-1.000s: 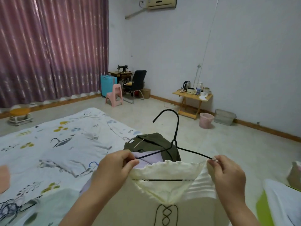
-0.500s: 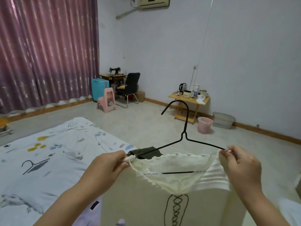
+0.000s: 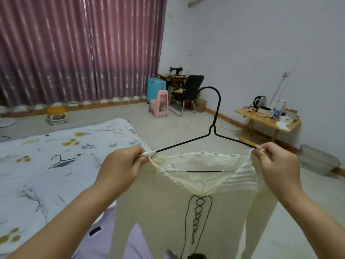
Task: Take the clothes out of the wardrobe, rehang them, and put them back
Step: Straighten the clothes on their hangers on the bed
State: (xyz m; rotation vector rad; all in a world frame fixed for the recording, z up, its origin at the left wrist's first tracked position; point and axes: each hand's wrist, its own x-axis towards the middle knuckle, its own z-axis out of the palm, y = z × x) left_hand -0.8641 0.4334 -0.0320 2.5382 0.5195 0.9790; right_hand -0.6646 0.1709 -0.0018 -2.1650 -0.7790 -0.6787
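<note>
A cream knit top (image 3: 162, 204) with black lacing down its front hangs on a black wire hanger (image 3: 214, 128), held up in front of me with the hook upright. My left hand (image 3: 121, 167) pinches the top's left shoulder at the hanger's left end. My right hand (image 3: 276, 165) pinches the right shoulder at the hanger's right end. The hanger's lower bar shows through the neckline. A lilac garment (image 3: 104, 238) lies under the top on the bed.
A bed with a patterned white sheet (image 3: 37, 165) lies to my left, with a second black hanger (image 3: 60, 161) on it. Purple curtains, a pink stool (image 3: 159, 103), a black chair (image 3: 190, 90), a small wooden table (image 3: 265, 118) and a grey basin (image 3: 317, 159) stand around the tiled floor.
The hanger and top have risen higher and swung round with my view. The olive garment behind them has dropped out of sight. Both hands keep their pinch on the shoulders.
</note>
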